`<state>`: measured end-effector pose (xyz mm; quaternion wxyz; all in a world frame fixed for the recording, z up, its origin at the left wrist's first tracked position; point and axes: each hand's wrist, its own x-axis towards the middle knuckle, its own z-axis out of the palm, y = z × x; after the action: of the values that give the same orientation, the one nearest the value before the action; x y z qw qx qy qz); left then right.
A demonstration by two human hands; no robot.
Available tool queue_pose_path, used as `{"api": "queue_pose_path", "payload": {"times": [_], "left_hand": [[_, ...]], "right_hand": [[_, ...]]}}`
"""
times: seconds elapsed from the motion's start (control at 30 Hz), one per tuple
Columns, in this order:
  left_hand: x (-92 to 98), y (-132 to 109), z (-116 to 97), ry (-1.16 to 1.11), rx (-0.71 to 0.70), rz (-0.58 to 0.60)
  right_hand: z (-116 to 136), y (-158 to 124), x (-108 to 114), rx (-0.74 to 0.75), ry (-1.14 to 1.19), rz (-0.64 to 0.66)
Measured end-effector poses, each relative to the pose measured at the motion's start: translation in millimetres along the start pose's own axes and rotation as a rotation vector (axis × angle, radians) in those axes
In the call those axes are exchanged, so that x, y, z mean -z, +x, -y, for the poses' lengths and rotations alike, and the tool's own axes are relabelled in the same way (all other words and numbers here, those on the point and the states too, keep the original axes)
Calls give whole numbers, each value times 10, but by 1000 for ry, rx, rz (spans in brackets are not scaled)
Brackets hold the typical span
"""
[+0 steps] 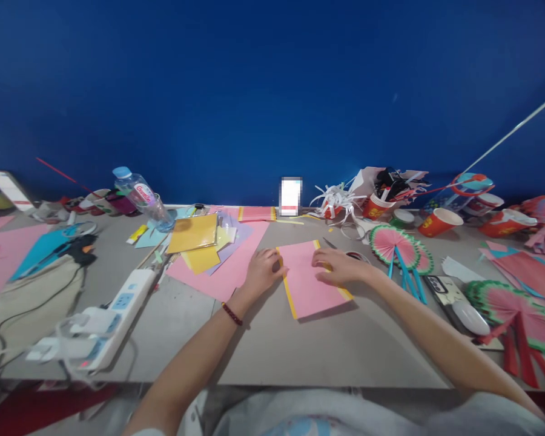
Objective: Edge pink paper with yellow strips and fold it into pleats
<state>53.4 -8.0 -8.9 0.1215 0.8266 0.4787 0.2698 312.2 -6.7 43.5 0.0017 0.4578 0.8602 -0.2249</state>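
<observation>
A pink sheet of paper [305,287] with yellow strips along its left and right edges lies in front of me, its near end slightly off the table. My left hand [264,270] is closed at the sheet's left edge, with the thumb and curled fingers on the yellow strip. Over the right edge, my right hand [335,266] grips the same sheet, its fingertips resting on the pink side. Part of each yellow strip is hidden by the hands. A pair of scissors [358,257] lies partly covered behind my right wrist.
On the left are a power strip [126,303] with plugs, a plastic bottle [140,192] and a yellow paper pack [193,233]. To the right lie watermelon-patterned paper fans [393,242], a phone [440,290], a white mouse [470,318] and red paper cups [440,223]. A blue wall [272,91] stands behind.
</observation>
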Motion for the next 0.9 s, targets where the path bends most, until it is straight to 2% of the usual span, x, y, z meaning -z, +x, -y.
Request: {"api": "queue_pose_path", "payload": {"times": [0.1,0.2,0.37,0.53,0.73,0.9], "left_hand": [[7,-37,-69,77,-29,37],[39,-72,-164,118,-11,108],[69,-131,-270,127,31,171],[12,-193,-295,182,19,216],[-92,-237,-334,215,57,255],[-106,-246,-335,216,66,277]], "right_hand": [[-26,372,139,-145,0,55],[-81,745,215,-167,1,71],[-144,1159,248,-158,-61,-147],[-219,1376,256,-139,-123,-242],[-174,1533,230,-227,-182,-250],[-70,1609,244,-308,-223,-237]]}}
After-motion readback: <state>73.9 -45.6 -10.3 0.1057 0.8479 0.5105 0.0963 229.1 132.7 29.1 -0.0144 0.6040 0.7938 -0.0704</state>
